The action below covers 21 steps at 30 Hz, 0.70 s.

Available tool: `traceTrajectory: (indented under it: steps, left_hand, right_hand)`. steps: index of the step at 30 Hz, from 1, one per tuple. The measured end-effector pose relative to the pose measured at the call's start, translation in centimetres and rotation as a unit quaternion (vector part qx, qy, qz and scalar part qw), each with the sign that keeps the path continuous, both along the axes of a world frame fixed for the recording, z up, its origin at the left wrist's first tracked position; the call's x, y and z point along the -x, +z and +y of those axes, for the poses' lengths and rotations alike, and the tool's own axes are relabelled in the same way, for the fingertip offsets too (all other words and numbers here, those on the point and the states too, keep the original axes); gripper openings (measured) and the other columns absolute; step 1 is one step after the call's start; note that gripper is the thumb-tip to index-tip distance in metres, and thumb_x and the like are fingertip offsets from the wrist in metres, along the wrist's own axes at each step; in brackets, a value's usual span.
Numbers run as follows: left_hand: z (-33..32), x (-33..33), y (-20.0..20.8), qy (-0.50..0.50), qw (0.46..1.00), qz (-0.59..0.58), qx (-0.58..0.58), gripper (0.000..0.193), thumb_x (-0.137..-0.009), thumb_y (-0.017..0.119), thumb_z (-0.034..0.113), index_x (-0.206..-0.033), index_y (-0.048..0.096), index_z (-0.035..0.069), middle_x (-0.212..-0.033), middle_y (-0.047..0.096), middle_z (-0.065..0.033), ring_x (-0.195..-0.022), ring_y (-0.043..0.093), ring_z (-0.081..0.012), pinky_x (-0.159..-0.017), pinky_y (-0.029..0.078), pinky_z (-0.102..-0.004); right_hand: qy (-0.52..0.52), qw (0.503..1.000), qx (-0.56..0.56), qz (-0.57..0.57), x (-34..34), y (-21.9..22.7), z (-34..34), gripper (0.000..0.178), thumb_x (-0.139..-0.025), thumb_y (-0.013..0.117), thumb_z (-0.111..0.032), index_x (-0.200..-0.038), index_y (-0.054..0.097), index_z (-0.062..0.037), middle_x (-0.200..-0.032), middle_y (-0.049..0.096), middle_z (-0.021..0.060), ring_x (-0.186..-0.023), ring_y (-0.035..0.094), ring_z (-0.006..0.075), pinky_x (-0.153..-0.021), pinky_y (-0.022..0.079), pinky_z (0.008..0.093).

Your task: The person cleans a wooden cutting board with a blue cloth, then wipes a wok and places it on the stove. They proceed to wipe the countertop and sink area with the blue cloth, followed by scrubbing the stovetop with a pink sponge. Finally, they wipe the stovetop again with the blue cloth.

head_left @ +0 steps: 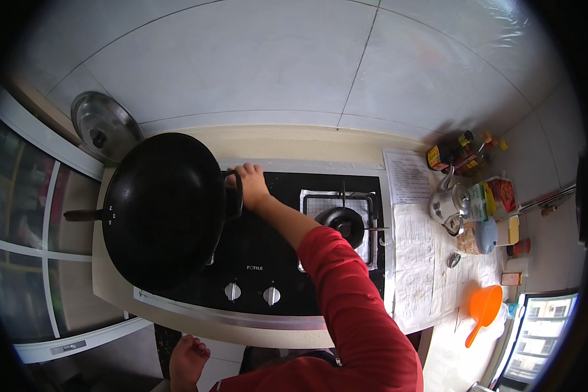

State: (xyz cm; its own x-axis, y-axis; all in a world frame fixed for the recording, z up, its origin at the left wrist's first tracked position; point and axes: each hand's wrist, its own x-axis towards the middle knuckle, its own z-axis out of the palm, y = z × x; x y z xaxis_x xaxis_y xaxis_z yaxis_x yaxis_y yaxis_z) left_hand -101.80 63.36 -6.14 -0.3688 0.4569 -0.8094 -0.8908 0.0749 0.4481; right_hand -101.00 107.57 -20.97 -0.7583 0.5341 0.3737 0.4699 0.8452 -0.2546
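A large black wok (163,209) stands over the left side of the black gas hob (268,242), its dark bowl facing me. Its long handle (83,215) points left, and a small loop handle (235,196) is on its right rim. My right hand (249,181), with the arm in a red sleeve, has its fingers closed around that loop handle. Low in the view, in front of the counter edge, my left hand (189,358) is loosely curled, with nothing visible in it. The wok hides the left burner.
A metal lid (106,125) leans at the back left wall. The right burner (342,225) has a raised pan support. On the right counter are a steel kettle (445,204), bottles (460,153), packets and an orange ladle-shaped scoop (485,307).
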Motion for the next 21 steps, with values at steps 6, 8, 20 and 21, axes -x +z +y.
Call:
traceTrajectory:
  steps: [6, 8, 20, 21]
  left_hand:
    - [-0.3, 0.3, -1.0, -0.011, 1.000, -0.024, 0.006, 0.003, -0.086, 0.056, 0.014, -0.087, 0.057, 0.012, -0.080, 0.059, -0.0019, -0.077, 0.056, -0.0167, -0.074, 0.044, -0.0353]
    - [-0.4, 0.5, -1.1, -0.015, 1.000, -0.020, -0.016, 0.004, -0.086, 0.057, 0.015, -0.087, 0.057, 0.012, -0.080, 0.059, -0.0021, -0.077, 0.056, -0.0167, -0.074, 0.044, -0.0352]
    - [0.7, 0.6, -0.6, 0.007, 0.999, -0.031, -0.011, 0.005, -0.085, 0.057, 0.015, -0.085, 0.055, 0.010, -0.078, 0.058, -0.0025, -0.076, 0.055, -0.0168, -0.073, 0.044, -0.0338]
    - [0.5, 0.7, -0.5, 0.007, 1.000, -0.027, -0.012, 0.004, -0.085, 0.057, 0.014, -0.085, 0.055, 0.010, -0.078, 0.057, -0.0025, -0.076, 0.055, -0.0168, -0.073, 0.044, -0.0337]
  right_hand:
    - [0.244, 0.964, 0.072, -0.079, -8.7, 2.6, -0.4, 0.034, -0.070, 0.065, -0.022, -0.103, 0.065, -0.0246, -0.104, 0.059, 0.0023, -0.098, 0.051, 0.0278, -0.086, 0.037, 0.0406]
    - [0.089, 0.959, 0.025, -0.267, -11.0, 5.9, 3.2, 0.025, -0.073, 0.064, -0.026, -0.097, 0.066, -0.0292, -0.099, 0.061, 0.0002, -0.092, 0.053, 0.0256, -0.082, 0.039, 0.0406]
    - [0.366, 0.914, 0.099, -0.142, -8.6, 3.7, -8.1, 0.033, -0.067, 0.064, -0.013, -0.098, 0.065, -0.0244, -0.099, 0.060, -0.0012, -0.100, 0.054, 0.0219, -0.080, 0.042, 0.0385]
    - [0.392, 0.903, 0.100, -0.141, -8.7, 3.9, -8.5, 0.033, -0.066, 0.063, -0.012, -0.097, 0.065, -0.0238, -0.099, 0.061, -0.0016, -0.100, 0.055, 0.0214, -0.080, 0.042, 0.0381]
